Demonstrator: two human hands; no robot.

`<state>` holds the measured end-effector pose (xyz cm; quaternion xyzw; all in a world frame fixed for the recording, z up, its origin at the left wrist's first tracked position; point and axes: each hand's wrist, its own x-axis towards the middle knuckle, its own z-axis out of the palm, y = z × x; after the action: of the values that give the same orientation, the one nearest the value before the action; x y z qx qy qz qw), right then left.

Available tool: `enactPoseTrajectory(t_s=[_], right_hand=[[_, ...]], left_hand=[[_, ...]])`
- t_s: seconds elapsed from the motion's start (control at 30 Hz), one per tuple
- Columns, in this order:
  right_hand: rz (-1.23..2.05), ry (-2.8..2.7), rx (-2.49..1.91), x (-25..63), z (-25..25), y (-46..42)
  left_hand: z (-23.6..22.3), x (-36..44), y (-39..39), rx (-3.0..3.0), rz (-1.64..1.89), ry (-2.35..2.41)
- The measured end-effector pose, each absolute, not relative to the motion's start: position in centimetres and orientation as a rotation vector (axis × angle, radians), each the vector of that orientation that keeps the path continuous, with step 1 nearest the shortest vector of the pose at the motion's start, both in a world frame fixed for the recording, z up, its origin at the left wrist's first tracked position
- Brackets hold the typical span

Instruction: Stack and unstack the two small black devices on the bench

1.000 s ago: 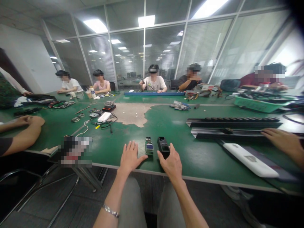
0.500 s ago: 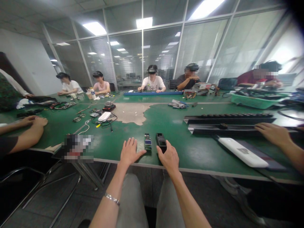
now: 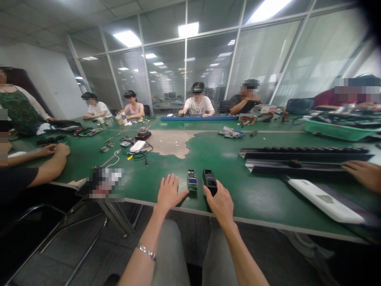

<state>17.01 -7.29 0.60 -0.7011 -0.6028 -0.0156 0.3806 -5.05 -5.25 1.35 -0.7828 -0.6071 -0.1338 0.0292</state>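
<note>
My left hand lies flat on the green table near its front edge, fingers spread, holding nothing. Its thumb reaches toward a small circuit board with a blue screen. My right hand rests beside it, fingers curled on the near end of a black casing that lies just right of the board. Both forearms come up from my lap, and a bracelet sits on the left wrist.
A white oblong device and long black strips lie at the right, under another person's hand. Cables and small parts lie at the left. A green tray stands far right. Several people sit around the table.
The view has swung slightly left, so everything sits a little further right in the frame. Both hands keep their places by the board and the casing.
</note>
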Motion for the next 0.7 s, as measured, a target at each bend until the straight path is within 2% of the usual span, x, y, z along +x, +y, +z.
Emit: enactPoseTrajectory(t_s=[0.23, 0.7], right_hand=[[0.085, -1.42, -1.804, 16.8, 1.1, -6.9], [0.161, -1.373, -1.682, 13.8, 6.8, -7.1]], left_hand=[[1.7, -5.3, -5.4, -2.434, -0.423, -1.887], [1.6, -5.6, -5.0, -2.429, -0.547, -1.91]])
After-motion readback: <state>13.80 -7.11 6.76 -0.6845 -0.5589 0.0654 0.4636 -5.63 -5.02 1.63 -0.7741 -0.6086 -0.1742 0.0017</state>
